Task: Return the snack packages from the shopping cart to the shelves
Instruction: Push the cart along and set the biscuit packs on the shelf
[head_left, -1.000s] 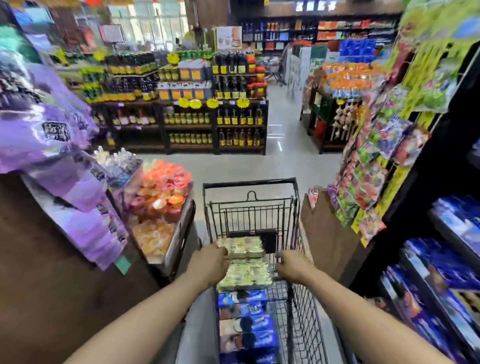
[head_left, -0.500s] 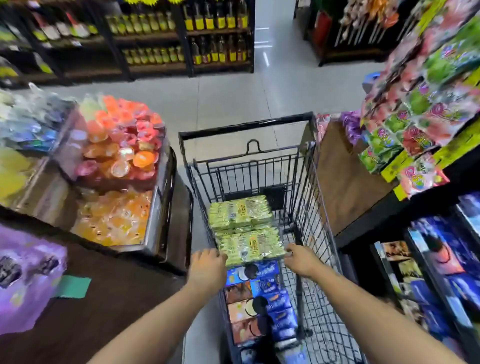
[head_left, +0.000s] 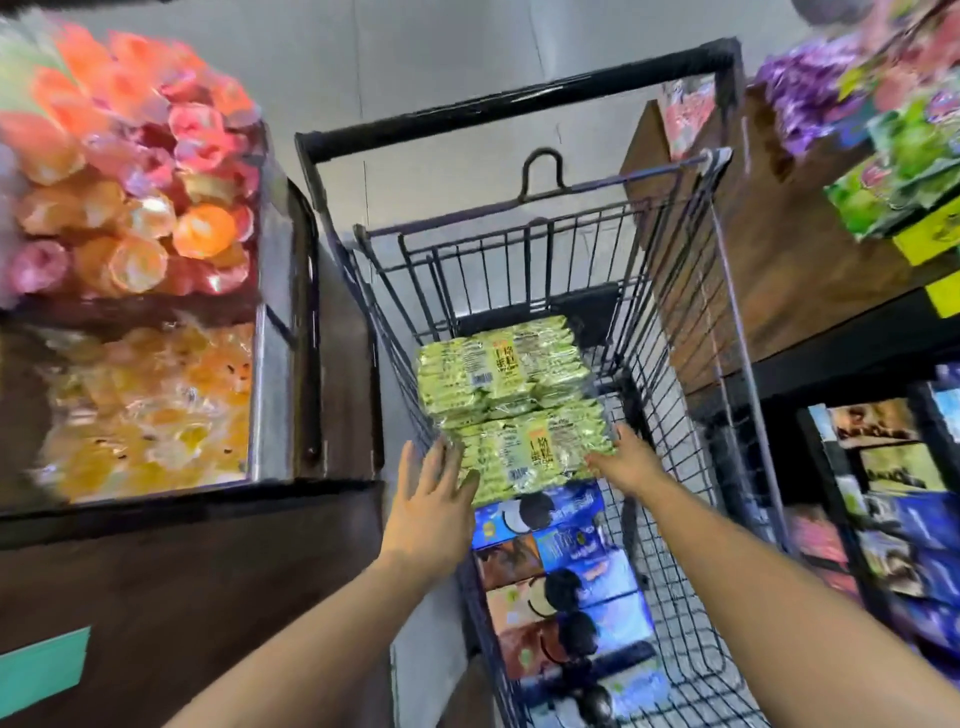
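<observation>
Our black wire shopping cart (head_left: 519, 102) stands just beside the snack shelf (head_left: 779, 291) on our right, handy for putting things back. Inside, blue cookie boxes (head_left: 566, 525) lie in a row, and the nearer green snack pack (head_left: 530, 452) rests on them. Our left hand (head_left: 436, 499) and right hand (head_left: 623, 457) press its two sides, fingers straight, likely to lift it.

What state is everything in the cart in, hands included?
shopping cart, loaded, standing between displays.
blue cookie packages, stacked in the cart.
near green pack, atop them, a hand at each side.
far green pack, lying flat, untouched.
left hand, fingers straight against near green pack's left side.
right hand, at its right edge; curl unclear.
</observation>
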